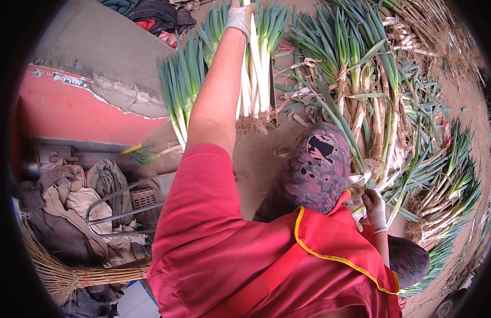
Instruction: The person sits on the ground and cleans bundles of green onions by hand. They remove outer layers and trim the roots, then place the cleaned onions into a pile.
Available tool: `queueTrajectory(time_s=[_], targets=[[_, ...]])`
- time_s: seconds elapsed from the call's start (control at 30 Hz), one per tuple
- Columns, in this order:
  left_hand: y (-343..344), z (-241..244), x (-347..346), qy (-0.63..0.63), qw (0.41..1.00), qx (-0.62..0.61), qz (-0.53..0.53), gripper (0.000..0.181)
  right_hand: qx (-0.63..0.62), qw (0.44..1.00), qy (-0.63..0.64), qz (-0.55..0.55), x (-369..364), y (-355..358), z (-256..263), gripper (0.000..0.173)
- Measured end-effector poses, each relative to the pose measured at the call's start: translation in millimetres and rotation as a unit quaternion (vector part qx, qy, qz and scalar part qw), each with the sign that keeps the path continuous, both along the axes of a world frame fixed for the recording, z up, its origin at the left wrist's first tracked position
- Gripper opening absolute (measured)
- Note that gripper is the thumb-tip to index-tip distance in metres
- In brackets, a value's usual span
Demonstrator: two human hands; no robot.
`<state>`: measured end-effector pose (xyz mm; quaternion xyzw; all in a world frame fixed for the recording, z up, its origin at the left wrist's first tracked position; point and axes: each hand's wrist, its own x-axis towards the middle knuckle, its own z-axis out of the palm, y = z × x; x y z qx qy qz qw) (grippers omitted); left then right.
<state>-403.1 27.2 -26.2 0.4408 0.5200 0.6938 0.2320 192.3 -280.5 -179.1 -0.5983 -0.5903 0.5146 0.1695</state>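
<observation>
My left hand, in a pale work glove, reaches to the top of the view and grips a long white green-onion stalk. Under it stand cleaned green onions with bushy roots towards me. Another group of clean green onions lies left of my forearm. My right hand, also gloved, is low on the right beside my knee. Its fingers are curled next to untrimmed green onions with dry, brownish outer leaves; whether they close on a stalk is hidden.
More soil-covered green onions lie at the right, and a root-heavy pile at the upper right. Stripped leaves litter the ground. To the left are a twig broom, a metal tube frame, a plastic crate and crumpled cloths.
</observation>
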Motion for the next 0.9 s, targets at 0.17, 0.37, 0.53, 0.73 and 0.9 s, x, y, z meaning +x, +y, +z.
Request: queueTrajectory(time_s=[0.17, 0.37, 0.53, 0.73, 0.9], targets=[[-27, -41, -53, 0.057, 0.994, -0.091, 0.028, 0.063, -0.061, 0.998, -0.024, 0.002, 5, -3, -17, 0.031], [-10, -121, -88, 0.070, 0.974, -0.203, 0.071, 0.066, -0.081, 0.996, -0.049, 0.000, 1, 1, -19, 0.032], [-27, -162, -46, 0.438, 0.743, -0.494, 0.109, 0.076, -0.076, 0.996, -0.052, 0.000, -9, 5, -18, 0.033], [-18, -166, -35, 0.481, 0.678, -0.549, 0.081, 0.063, -0.106, 0.994, -0.004, -0.005, -5, 3, -34, 0.035], [-21, -173, -55, 0.419, 0.711, -0.561, 0.069, 0.052, -0.096, 0.994, -0.036, 0.033, -4, 7, -32, 0.036]])
